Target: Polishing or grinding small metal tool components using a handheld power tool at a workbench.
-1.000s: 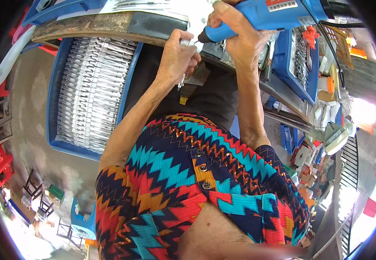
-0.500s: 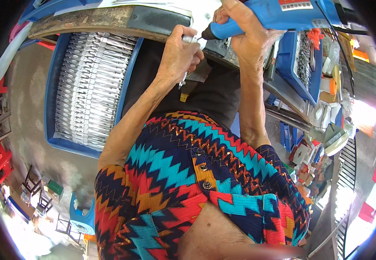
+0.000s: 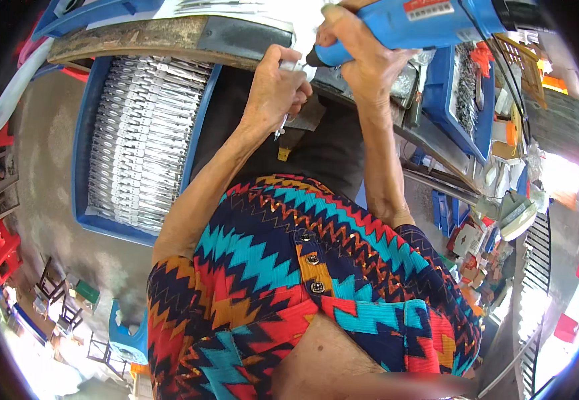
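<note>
Hands have crept up the frame: the left hand (image 3: pixel 277 87) pinches a small metal part (image 3: pixel 294 66), and the right hand (image 3: pixel 359 50)'s grip stays wrapped around the blue power tool (image 3: pixel 423 20), tip pressed onto the part at the table (image 3: pixel 136 37) edge.

Head-worn fisheye view, looking steeply down the wearer's own front.

The single camera sits above the zigzag-patterned shirt (image 3: pixel 303 280), which fills the lower middle at very close range, and faces toward the workbench edge (image 3: pixel 169 37) along the top of the frame. Both forearms run up from the lower part to the left hand (image 3: pixel 277 90) and right hand (image 3: pixel 363 57) near the top. The rim bends straight lines; the floor (image 3: pixel 43 173) curves away on the left. No second view is present to share any part.
</note>
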The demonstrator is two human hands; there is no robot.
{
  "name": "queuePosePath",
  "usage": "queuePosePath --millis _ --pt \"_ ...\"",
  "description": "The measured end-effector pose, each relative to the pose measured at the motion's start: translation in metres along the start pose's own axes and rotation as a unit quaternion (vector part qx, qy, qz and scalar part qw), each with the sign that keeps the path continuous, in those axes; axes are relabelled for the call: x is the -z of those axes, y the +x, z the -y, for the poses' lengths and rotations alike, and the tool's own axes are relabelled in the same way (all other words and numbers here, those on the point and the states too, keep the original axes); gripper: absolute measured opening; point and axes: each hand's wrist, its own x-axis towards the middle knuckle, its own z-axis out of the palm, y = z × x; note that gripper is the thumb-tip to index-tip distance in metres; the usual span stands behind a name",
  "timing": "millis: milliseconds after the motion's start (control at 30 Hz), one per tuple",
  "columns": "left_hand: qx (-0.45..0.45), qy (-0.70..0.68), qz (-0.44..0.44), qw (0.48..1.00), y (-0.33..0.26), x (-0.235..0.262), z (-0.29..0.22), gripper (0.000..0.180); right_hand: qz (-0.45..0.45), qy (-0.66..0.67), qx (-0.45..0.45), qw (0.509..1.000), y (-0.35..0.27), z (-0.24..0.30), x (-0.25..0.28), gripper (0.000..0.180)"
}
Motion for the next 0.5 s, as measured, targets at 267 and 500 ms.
queuePosePath --millis 267,500 --pt "0.012 -0.001 -0.02 1.0 -0.007 -0.002 0.009 0.029 -0.006 0.199 0.029 0.98 -0.009 -0.019 0.01 0.021" --pt "0.043 -0.063 0.015 0.997 -0.012 0.004 -0.013 0.028 -0.048 0.237 0.035 0.97 -0.007 -0.027 0.007 0.019"
